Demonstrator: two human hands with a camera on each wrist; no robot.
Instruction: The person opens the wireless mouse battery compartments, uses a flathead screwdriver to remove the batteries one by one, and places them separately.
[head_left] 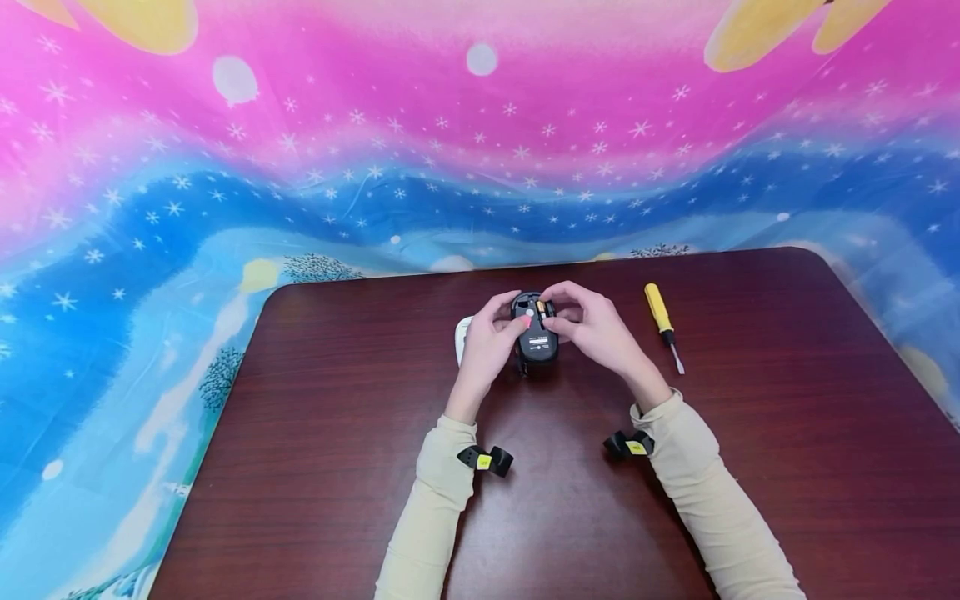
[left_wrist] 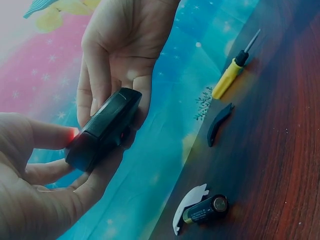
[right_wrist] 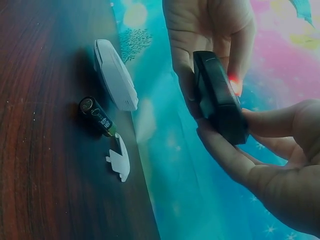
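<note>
A black computer mouse (head_left: 537,343) is held above the table with its underside facing the head camera. A gold-and-dark battery (head_left: 541,307) lies in its open compartment. My left hand (head_left: 489,342) grips the left side, its thumb lit red by the mouse's sensor light. On the other side my right hand (head_left: 597,327) holds the mouse, fingertips beside the battery. Both wrist views show the mouse (left_wrist: 102,131) edge-on between the hands, hiding the compartment. On the table lie another battery (right_wrist: 96,116), a white battery cover (right_wrist: 119,161) and a black cover piece (left_wrist: 219,125).
A white mouse (right_wrist: 115,75) sits on the table, mostly behind my left hand in the head view. To the right lies a yellow-handled screwdriver (head_left: 660,317). A patterned cloth (head_left: 420,167) hangs behind the dark wooden table (head_left: 337,400).
</note>
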